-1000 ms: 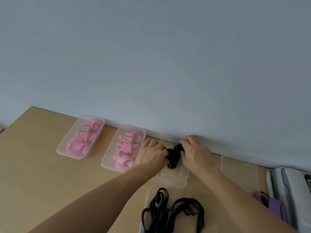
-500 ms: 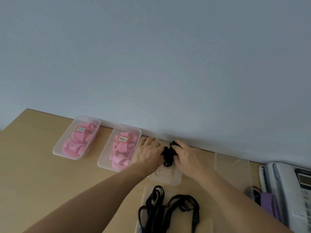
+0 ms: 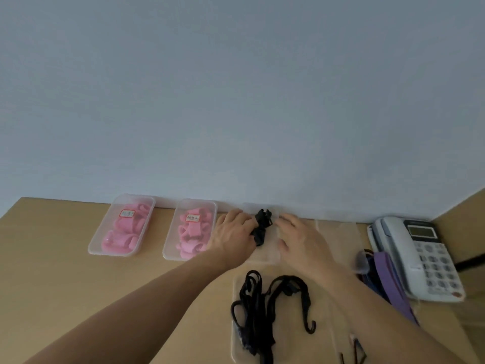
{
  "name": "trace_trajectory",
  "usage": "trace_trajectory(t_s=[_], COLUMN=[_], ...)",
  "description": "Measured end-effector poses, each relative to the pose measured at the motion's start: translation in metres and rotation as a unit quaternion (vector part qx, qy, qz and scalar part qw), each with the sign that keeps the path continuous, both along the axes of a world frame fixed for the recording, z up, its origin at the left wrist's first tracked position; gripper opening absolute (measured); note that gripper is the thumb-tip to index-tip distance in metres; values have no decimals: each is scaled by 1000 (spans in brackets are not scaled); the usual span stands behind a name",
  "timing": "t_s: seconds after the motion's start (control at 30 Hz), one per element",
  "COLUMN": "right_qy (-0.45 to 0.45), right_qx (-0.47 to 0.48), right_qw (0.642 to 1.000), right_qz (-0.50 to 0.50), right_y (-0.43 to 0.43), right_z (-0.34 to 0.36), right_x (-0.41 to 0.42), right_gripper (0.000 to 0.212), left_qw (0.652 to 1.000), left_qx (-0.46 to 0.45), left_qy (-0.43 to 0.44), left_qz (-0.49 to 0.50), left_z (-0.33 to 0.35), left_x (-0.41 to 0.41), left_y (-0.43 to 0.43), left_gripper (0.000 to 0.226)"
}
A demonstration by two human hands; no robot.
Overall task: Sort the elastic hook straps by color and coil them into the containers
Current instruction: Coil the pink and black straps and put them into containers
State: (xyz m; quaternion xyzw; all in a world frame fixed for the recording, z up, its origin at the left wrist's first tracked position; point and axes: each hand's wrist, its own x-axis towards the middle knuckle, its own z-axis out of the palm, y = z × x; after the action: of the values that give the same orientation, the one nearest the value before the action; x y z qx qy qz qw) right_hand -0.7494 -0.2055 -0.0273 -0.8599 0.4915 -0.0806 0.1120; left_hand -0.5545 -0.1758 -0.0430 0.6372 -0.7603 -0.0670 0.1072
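- Desk (image 3: 52, 258) — tan top set against a pale wall, carrying everything below.
- Far-left container (image 3: 94, 249) — clear, labelled, filled with coiled pink straps (image 3: 126, 232). Risk is low, as it lies well apart from the hands.
- Second container (image 3: 168, 254) — clear, labelled, holding more pink coils (image 3: 193, 232). The left forearm passes just beside its near corner, so a sideways sweep could nudge it.
- Left grip (image 3: 232, 236) — fingers curled, pinching the black coiled strap.
- Black coiled strap (image 3: 261, 227) — the task's thing, a bunched bundle in or just above the third container (image 3: 267, 254), which is clear and otherwise looks empty. Judged hazard: elastic stores tension, so letting go before the coil is seated could let it spring open and spill over the low wall.
- Right grip (image 3: 299, 237) — blurred, fingers spread and relaxed, holding nothing, just beside the bundle. With only one hand pinching, the coil may loosen.
- Near tray (image 3: 322, 345) — holds loose black straps (image 3: 254, 311), tangled. Their hooks could snag one another and drag several out together.
- Empty clear container (image 3: 338, 237) — light and easily knocked by the right forearm.
- Purple straps (image 3: 385, 274) — unsorted, beside the telephone (image 3: 420, 258).
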Motion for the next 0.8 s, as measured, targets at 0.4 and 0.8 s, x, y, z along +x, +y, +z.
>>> trace_trajectory(t_s=[0.4, 0.8], right_qy=[75, -202], right_qx=[175, 251], right_qw=[960, 911], right_qz=[-204, -258], right_y=[124, 110], right_z=[-38, -8], right_x=[-50, -76], right_gripper=[28, 17], left_qw=[980, 900], left_qx=[129, 326], left_qy=[77, 269], left_qz=[-127, 103], left_z=[2, 29], left_x=[-46, -91], left_y=[78, 86], left_gripper=[43, 28])
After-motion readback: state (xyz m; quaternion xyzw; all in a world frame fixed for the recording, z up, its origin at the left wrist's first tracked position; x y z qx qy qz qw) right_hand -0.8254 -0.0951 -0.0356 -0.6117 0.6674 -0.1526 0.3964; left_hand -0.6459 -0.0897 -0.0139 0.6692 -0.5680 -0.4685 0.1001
